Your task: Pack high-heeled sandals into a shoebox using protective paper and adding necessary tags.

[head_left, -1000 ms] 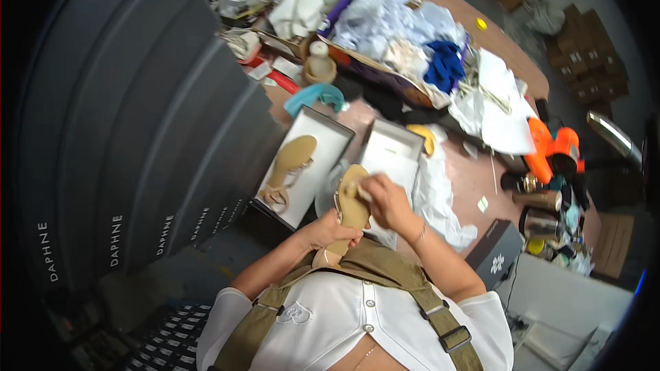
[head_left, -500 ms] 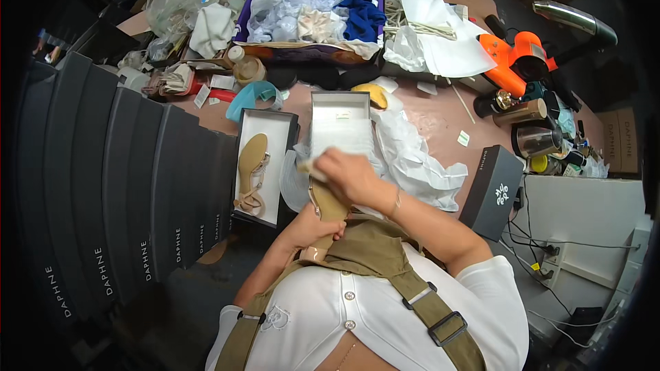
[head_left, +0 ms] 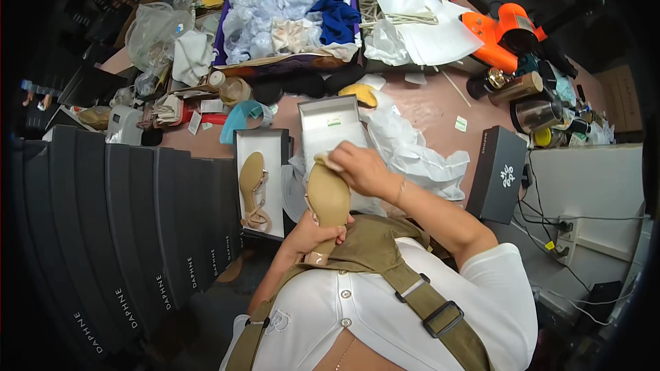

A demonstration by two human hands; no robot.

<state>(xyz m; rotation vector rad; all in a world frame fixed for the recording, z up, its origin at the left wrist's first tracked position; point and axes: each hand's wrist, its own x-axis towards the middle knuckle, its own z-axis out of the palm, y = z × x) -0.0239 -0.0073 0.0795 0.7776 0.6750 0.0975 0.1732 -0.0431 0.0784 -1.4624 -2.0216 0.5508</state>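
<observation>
Across frame centre: pink tabletop (head_left: 440, 106), open shoebox (head_left: 260, 185) with one tan sandal (head_left: 253, 189) left of centre. Second tan sandal (head_left: 328, 199) sole-up at centre, left hand (head_left: 309, 237) clamped on heel end, right hand (head_left: 357, 168) pressing small white cloth (head_left: 330, 162) on toe.

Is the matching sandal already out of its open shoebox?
No, the second tan sandal lies inside the open shoebox, left of the sandal held in both hands.

I see a tan sandal (head_left: 328, 200) with a pale clear heel in my left hand (head_left: 307, 236), its tan twin (head_left: 254, 189) in a white-lined black box (head_left: 261, 181), white tissue paper (head_left: 412, 151), an orange tool (head_left: 498, 34), and blue cloth (head_left: 337, 17) on the pinkish-brown surface (head_left: 440, 106).
</observation>
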